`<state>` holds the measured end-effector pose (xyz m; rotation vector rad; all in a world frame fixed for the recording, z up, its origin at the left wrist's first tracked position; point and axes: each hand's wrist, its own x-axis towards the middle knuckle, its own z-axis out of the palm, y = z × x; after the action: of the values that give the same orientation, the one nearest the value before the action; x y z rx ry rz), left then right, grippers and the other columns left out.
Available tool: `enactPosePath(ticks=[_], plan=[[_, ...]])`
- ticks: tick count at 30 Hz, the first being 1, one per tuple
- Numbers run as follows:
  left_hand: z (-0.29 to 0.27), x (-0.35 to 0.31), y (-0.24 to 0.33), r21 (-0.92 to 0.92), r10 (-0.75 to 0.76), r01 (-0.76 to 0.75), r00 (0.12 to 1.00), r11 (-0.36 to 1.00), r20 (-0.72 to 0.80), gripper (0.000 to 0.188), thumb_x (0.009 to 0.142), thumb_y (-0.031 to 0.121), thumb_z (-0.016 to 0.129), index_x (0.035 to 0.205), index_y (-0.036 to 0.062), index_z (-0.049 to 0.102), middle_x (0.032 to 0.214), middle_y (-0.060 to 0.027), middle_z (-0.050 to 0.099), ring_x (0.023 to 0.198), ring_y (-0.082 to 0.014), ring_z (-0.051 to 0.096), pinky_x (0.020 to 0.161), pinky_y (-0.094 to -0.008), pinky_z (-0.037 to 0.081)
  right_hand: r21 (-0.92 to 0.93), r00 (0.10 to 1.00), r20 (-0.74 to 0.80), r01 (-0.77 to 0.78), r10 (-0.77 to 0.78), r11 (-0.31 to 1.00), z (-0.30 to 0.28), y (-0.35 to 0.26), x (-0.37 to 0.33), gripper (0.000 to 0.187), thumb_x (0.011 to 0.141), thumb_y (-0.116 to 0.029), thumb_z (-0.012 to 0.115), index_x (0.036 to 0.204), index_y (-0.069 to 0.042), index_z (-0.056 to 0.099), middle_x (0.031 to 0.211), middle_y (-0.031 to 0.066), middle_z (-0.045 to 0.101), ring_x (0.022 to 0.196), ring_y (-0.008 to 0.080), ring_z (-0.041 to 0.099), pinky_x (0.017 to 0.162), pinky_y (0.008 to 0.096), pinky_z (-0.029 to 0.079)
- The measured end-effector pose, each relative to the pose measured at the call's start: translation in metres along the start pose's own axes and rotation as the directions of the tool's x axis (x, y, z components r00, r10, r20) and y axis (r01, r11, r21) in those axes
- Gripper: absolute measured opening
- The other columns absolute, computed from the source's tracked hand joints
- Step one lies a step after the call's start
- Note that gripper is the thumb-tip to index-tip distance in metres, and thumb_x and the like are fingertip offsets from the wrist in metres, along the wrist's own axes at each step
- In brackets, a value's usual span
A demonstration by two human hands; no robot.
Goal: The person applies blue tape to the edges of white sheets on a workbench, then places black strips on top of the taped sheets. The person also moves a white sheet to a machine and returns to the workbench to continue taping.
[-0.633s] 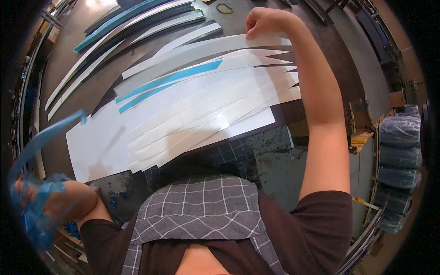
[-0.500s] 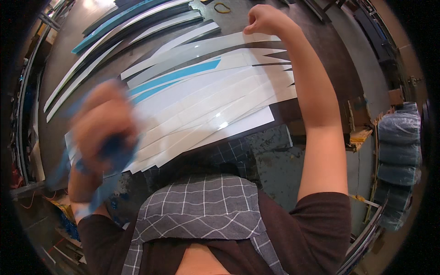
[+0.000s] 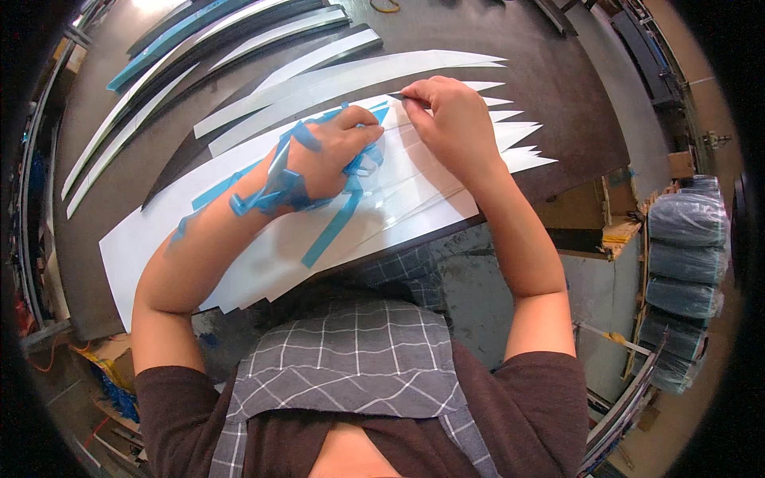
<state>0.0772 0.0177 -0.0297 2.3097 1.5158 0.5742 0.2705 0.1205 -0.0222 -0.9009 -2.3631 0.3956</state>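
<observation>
My left hand is closed around a bunch of crumpled blue film strips, which wrap over its back and wrist. One loose blue strip hangs from it over white sheets. The fingertips are near the far end of a blue-covered strip. Close by on the right, my right hand makes a pinch with thumb and forefinger; a small dark tip shows there, too small to name. Beneath both hands lie several overlapping long, pointed white strips and a larger white sheet.
The dark table carries more curved white strips at the far left, plus a blue one. A yellowish band lies at the far edge. Plastic-wrapped dark bundles are stacked at the right, beside a cardboard box.
My left hand has swung right and away from me over the white strips with the blue film. The right hand has come nearer, from the strips' far edge to beside the left.
</observation>
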Motion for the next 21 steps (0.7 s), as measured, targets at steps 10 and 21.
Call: enactPosePath(ticks=[10,21], plan=[[0.000,0.004,0.005,0.025,-0.052,0.051,0.999,0.998,0.012,0.045,0.074,-0.008,0.065,0.117,0.0021,0.064,0.130,-0.0148,0.054,0.101,-0.0316,0.066,0.083,-0.0362,0.059,-0.191,0.989,-0.033,0.137,-0.146,0.972,0.003,-0.006,-0.011,0.009,0.081,-0.007,0.066,0.086,-0.003,0.072,0.082,0.0117,0.064,0.084,0.0286,0.062,0.077,0.0394,0.051],[-0.003,0.007,0.011,0.038,-0.111,0.109,0.993,0.993,0.050,0.044,0.075,-0.007,0.066,0.118,0.0040,0.065,0.135,-0.0142,0.052,0.100,-0.0305,0.068,0.083,-0.0355,0.060,-0.197,0.978,-0.018,0.199,-0.207,0.960,0.002,-0.011,-0.013,0.006,0.080,-0.008,0.066,0.081,-0.004,0.071,0.079,0.0104,0.063,0.082,0.0268,0.061,0.075,0.0400,0.048]])
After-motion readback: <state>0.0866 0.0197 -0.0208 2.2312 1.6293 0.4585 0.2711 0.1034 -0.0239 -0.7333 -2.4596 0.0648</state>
